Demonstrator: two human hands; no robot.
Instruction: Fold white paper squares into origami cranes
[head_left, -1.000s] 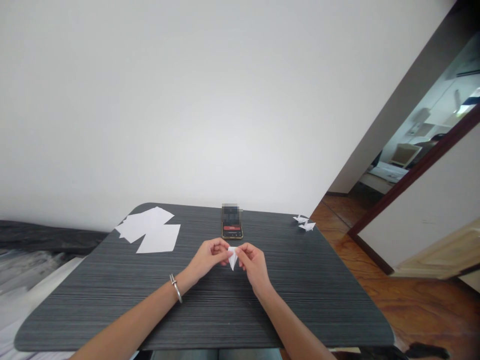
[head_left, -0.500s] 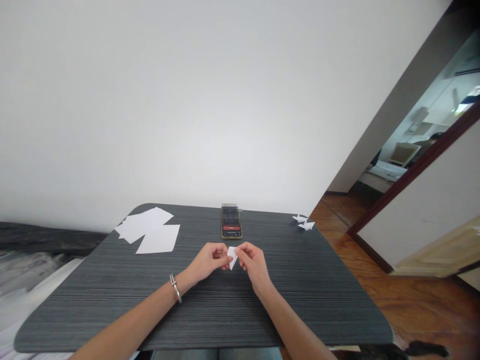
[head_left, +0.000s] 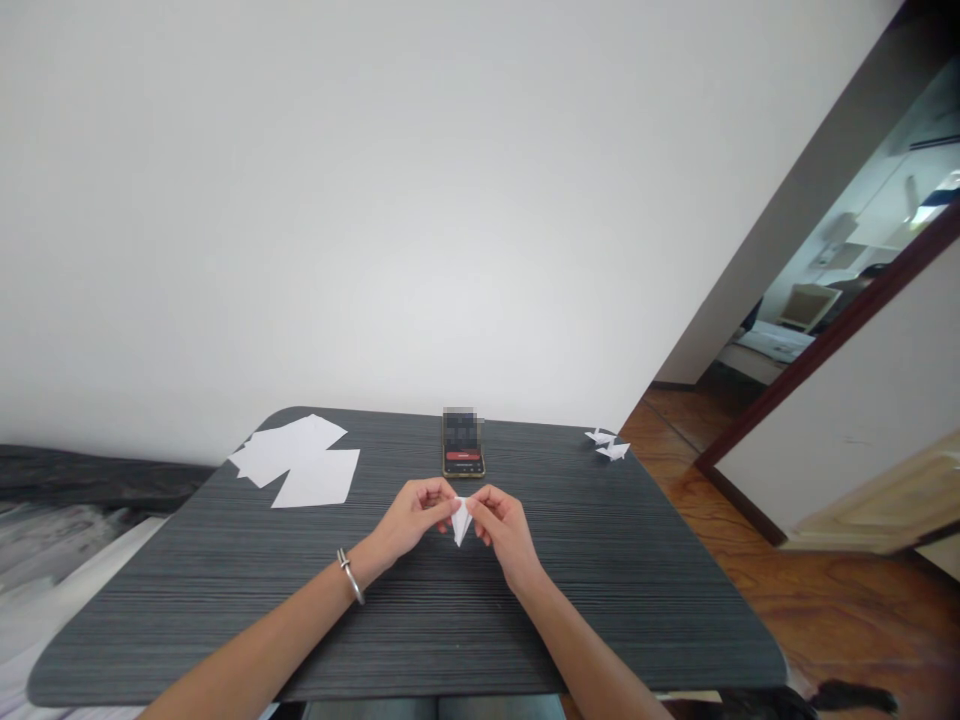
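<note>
At the table [head_left: 225,600], a folded paper [head_left: 460,526] held from both sides

In front of us, the left hand [head_left: 418,517] and the right hand [head_left: 505,522] face each other, each narrowed to a thumb-and-finger pinch on the paper's upper end, its point aimed down toward us. At this size, we cannot tell how its folds lie. Just beyond it is a phone [head_left: 463,463]; white sheets [head_left: 319,480] overlap on our left, and two folded shapes [head_left: 614,453] sit close together near the far right corner.

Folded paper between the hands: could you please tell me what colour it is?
The folded paper is white, seen in the head view.
</note>
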